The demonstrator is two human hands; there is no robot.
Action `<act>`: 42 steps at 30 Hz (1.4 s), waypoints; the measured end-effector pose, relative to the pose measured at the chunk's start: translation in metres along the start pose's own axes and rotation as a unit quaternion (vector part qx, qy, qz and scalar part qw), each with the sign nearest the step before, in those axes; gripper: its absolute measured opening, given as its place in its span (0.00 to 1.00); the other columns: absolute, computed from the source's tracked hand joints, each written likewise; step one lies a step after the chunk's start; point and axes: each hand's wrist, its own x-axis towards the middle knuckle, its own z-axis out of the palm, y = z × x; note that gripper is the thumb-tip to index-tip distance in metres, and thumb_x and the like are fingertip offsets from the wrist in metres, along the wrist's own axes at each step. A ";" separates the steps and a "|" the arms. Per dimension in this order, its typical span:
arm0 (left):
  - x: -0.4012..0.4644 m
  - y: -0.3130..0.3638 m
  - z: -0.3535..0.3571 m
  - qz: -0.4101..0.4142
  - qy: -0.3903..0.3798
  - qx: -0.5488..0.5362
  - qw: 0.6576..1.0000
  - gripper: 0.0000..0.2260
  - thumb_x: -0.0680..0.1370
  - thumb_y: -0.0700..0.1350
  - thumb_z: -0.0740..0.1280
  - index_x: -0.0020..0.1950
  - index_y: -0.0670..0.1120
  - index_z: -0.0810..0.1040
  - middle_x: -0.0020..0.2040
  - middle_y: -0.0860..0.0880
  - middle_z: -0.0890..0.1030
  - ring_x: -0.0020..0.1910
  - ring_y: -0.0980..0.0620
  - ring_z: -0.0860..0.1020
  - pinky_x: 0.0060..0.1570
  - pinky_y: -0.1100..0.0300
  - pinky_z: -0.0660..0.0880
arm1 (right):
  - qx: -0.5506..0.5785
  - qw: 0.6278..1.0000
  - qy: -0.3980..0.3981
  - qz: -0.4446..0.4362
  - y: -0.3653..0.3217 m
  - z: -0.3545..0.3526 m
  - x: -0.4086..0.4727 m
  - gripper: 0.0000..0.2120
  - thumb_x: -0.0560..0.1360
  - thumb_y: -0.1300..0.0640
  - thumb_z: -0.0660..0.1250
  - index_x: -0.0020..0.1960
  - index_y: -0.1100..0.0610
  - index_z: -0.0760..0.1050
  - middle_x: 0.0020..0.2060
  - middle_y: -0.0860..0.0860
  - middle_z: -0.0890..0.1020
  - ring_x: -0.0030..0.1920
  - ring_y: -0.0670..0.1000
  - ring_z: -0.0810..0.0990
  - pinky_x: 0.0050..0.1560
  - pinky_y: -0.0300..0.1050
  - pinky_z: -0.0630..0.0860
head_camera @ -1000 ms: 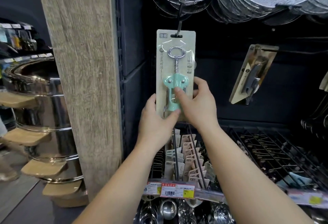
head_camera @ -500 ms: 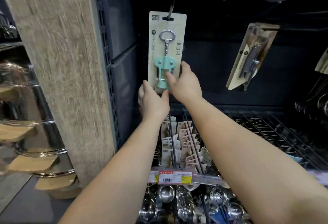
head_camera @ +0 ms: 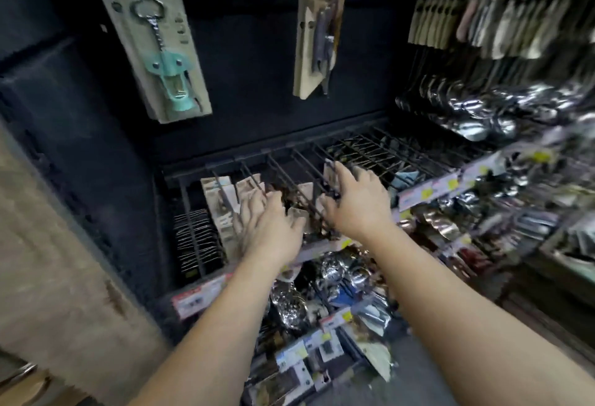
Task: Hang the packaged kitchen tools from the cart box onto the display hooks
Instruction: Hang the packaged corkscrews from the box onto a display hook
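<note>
The carded mint-green corkscrew package [head_camera: 151,38] hangs tilted from a hook at the upper left, with no hand on it. Both hands are lower down, at the row of black display hooks [head_camera: 370,148]. My left hand [head_camera: 270,228] lies with spread fingers on the beige carded packages [head_camera: 222,209] hanging there. My right hand [head_camera: 354,202] reaches over the hook rods just to the right, fingers bent beside a card edge; motion blur hides whether it grips anything. The cart box is out of view.
Another carded tool [head_camera: 318,28] hangs at the top centre. Shiny ladles and spoons [head_camera: 483,109] crowd the hooks on the right. Price labels [head_camera: 199,296] line the hook fronts, with more packaged goods below. A wooden pillar [head_camera: 48,260] stands at the left.
Both hands let go of the corkscrew package, which stays on its hook, and dropped down to the lower hook row. The view swung down and to the right.
</note>
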 end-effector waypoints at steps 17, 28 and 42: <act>-0.123 0.262 0.180 0.348 -0.184 0.023 0.919 0.32 0.80 0.60 0.62 0.80 0.55 0.56 0.83 0.49 0.49 0.82 0.47 0.45 0.79 0.46 0.43 | -0.035 0.947 0.025 0.318 0.316 -0.097 -0.181 0.35 0.78 0.39 0.62 0.79 0.47 0.55 0.76 0.55 0.64 0.76 0.58 0.61 0.73 0.53 0.62; -0.080 0.358 0.277 0.315 -0.226 0.073 0.919 0.32 0.79 0.62 0.63 0.80 0.54 0.57 0.82 0.46 0.53 0.81 0.43 0.50 0.79 0.46 0.48 | -0.027 0.944 0.044 0.326 0.419 -0.140 -0.173 0.34 0.78 0.40 0.63 0.79 0.47 0.56 0.75 0.54 0.64 0.75 0.56 0.61 0.72 0.50 0.62; 0.013 0.536 0.375 0.457 -0.284 0.047 0.842 0.32 0.81 0.61 0.61 0.81 0.53 0.55 0.83 0.48 0.50 0.82 0.46 0.46 0.78 0.47 0.43 | 0.016 0.878 0.033 0.477 0.587 -0.118 -0.084 0.33 0.78 0.41 0.64 0.79 0.46 0.57 0.76 0.52 0.64 0.75 0.54 0.62 0.73 0.49 0.62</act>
